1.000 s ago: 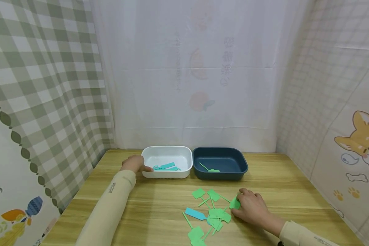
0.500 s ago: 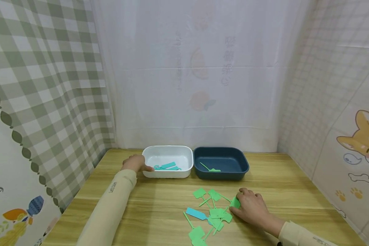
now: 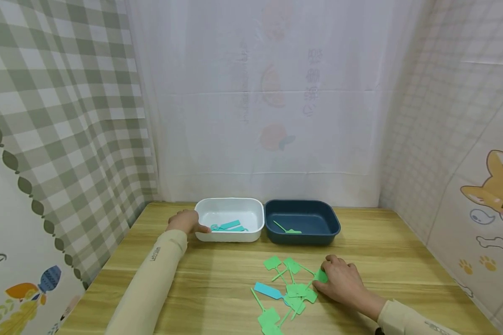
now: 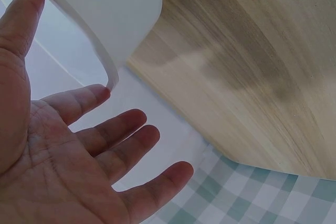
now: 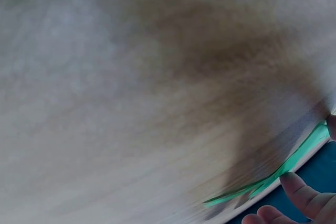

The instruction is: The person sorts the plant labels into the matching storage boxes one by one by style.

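Slight view shift only: still hands (image 3: 186,222) (image 3: 342,282), wood-grain tabletop (image 3: 218,288), green-checked curtain (image 3: 75,83) left

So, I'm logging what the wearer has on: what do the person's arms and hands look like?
The left sleeve and right sleeve are beige, reaching the wrists, each with small dark lettering. The left hand and right hand are gloveless. A dark item shows by the right sleeve's end, too little to identify.
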`<action>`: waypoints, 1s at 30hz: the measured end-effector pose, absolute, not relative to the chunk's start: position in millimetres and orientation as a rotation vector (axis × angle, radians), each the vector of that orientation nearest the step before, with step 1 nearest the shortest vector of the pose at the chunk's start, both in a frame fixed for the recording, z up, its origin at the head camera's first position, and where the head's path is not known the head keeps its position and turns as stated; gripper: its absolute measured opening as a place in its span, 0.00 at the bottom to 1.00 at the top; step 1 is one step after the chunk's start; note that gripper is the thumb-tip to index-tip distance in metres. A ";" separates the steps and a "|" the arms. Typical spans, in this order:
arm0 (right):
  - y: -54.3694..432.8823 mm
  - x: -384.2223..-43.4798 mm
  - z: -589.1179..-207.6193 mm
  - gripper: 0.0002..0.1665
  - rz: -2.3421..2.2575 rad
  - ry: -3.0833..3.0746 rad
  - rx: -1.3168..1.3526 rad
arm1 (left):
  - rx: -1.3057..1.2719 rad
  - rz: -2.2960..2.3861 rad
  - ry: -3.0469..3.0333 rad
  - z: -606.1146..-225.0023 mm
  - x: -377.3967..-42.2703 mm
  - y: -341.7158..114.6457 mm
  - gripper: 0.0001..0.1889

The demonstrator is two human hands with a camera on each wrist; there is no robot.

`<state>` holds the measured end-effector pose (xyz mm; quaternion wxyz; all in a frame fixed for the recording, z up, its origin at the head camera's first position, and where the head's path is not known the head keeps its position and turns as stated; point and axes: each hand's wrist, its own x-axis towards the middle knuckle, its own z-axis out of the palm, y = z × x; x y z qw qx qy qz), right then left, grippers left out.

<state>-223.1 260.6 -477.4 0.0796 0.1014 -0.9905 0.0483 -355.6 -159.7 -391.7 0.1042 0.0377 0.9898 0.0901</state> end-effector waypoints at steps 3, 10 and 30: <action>260.2 -223.3 -476.6 0.24 0.157 -2.958 0.309 | 0.102 0.262 2.922 -390.9 -354.9 -158.7 0.33; 260.6 -224.4 -478.1 0.25 0.186 -2.944 0.316 | 0.097 0.260 2.911 -389.3 -354.1 -157.8 0.33; 264.9 -227.4 -470.1 0.21 0.260 -2.845 0.319 | 0.110 0.249 2.910 -391.5 -357.3 -159.1 0.31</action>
